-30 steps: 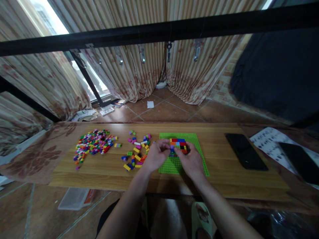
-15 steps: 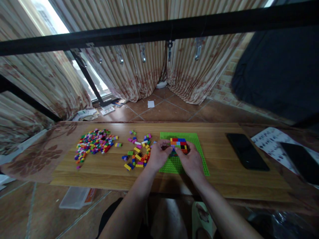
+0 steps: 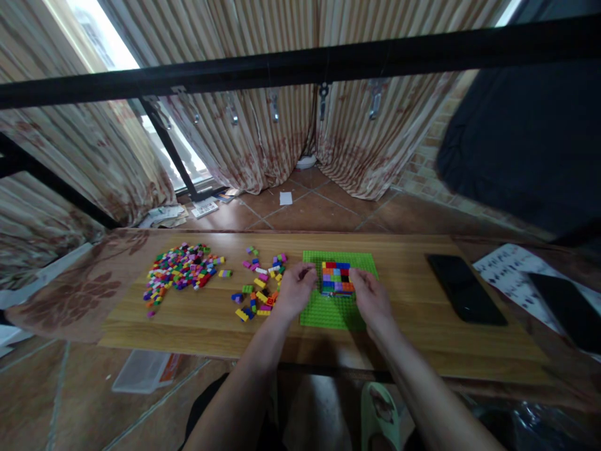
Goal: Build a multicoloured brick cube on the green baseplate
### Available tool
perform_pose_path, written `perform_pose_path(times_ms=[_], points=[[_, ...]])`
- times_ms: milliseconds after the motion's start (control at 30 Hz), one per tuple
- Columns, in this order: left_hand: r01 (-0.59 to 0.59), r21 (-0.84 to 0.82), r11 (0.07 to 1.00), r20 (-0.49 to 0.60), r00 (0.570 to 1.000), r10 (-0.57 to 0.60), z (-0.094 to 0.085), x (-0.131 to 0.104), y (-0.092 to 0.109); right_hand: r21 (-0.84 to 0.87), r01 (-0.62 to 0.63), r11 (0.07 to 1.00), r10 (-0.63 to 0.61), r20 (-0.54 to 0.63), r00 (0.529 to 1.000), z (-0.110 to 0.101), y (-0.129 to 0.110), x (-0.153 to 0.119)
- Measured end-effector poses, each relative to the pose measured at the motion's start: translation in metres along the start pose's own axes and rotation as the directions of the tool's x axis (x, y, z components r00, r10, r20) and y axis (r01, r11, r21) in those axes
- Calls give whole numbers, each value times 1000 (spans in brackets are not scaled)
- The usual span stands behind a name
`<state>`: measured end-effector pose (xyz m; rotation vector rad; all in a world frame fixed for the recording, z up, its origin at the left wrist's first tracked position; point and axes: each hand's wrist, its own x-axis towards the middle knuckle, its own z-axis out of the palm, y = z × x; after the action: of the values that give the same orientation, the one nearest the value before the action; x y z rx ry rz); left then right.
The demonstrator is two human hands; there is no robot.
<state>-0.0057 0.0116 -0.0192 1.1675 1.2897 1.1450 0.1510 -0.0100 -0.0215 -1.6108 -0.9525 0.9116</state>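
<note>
brick block (image 3: 337, 277) between left hand (image 3: 297, 288), loosely spread, and right hand (image 3: 373, 297), grip unclear

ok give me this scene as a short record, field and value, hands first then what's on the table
left hand: beside the build's left edge, nothing visible in its grip
right hand: at the build's right edge, contact unclear
build: multicoloured, on the plate
plate: green, studded, flat on the table
loose bricks: scattered left of the plate
pile: mixed colours, farther left
phone: black, right of the plate
</note>
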Motion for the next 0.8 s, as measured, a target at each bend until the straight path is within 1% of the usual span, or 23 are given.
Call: perform_pose_path(times_ms=[33,100,167,233,267,333,400,433,500,600,800], points=[[-36,62,997,-30,999,38,-5,4,0,40,-26,999,26,-4,1000,-1,-1,1],[-116,243,963,-87,986,141,-18,13,2,83,-45,996,45,-6,999,-3,-1,2],[-116,442,889,-171,963,210,-33,21,6,92,-34,995,35,-7,999,-4,0,2],[-55,635,771,-215,945,245,-47,26,10,91,-18,996,19,-7,1000,-5,2,2],[-30,721,692,-213,941,262,-52,28,12,90,-15,996,16,-6,1000,-5,3,2],[-9,847,532,-173,941,292,-61,30,13,88,-21,996,20,2,1000,-5,5,2],[-19,909,417,-119,945,303,-65,33,11,85,-32,996,31,9,999,-6,5,1],[-29,924,382,-95,949,302,-66,34,10,85,-34,996,33,10,999,-6,5,1],[-64,938,341,-43,954,298,-66,36,6,91,-29,995,28,10,1000,-6,4,1],[-103,941,322,-4,950,314,-61,38,2,97,-21,995,20,16,1000,-6,4,0],[-12,948,317,-84,954,288,-49,37,4,89,-18,996,16,22,1000,-7,7,1]])
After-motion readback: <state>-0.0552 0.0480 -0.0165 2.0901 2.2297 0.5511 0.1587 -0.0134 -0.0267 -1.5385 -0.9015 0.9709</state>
